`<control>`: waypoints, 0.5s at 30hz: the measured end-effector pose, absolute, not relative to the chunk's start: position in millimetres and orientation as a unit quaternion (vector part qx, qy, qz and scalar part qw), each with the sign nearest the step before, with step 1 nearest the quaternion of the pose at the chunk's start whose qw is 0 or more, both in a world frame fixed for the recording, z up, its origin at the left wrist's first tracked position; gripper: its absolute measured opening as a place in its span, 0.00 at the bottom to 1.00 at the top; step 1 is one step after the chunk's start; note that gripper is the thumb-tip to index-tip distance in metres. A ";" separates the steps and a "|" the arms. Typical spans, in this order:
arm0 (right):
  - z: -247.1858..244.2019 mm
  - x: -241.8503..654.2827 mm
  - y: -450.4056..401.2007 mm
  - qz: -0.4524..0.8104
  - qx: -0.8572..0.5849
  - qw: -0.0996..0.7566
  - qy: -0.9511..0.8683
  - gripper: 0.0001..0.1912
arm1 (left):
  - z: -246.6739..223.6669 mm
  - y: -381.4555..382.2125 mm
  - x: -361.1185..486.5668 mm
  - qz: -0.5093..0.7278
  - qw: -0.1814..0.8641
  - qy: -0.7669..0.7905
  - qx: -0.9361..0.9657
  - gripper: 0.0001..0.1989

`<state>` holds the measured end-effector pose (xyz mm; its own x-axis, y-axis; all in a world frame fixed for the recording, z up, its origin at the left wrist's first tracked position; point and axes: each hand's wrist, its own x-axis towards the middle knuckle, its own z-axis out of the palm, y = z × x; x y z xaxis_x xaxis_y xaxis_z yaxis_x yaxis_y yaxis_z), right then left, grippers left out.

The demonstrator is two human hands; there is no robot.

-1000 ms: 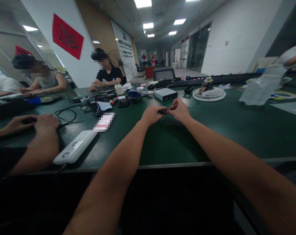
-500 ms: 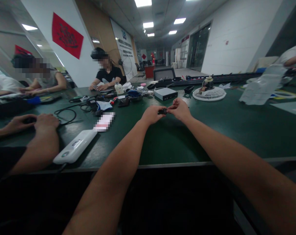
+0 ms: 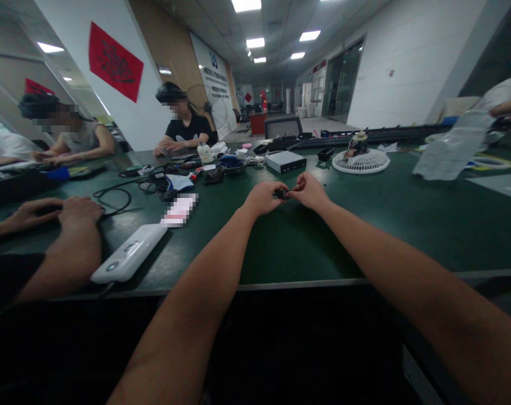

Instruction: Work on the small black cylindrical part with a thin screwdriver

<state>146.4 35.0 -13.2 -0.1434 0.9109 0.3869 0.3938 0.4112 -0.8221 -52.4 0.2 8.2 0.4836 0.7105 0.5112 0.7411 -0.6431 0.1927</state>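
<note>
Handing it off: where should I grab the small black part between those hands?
Take the exposed middle of the small black part from above, fingers pinching across it. It looks short and roughly cylindrical, lying crosswise, and the left hand and right hand cover its ends, so only the top middle is free.

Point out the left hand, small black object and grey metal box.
left hand (image 3: 264,198), head view, back of hand
small black object (image 3: 281,194), head view, exposed middle
grey metal box (image 3: 286,162), head view, top face
</note>
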 end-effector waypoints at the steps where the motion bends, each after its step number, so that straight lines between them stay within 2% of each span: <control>1: -13.0 146.2 34.3 0.272 -0.467 0.459 -0.705 0.25 | 8.3 0.1 -52.7 -0.286 0.026 -0.421 -0.860 0.17; 10: -10.9 143.3 28.4 0.264 -0.472 0.463 -0.703 0.22 | 9.7 -1.7 -52.3 -0.325 0.018 -0.415 -0.850 0.16; 15: -11.1 140.9 28.0 0.257 -0.454 0.472 -0.711 0.16 | 11.7 -2.9 -48.1 -0.336 0.021 -0.416 -0.845 0.17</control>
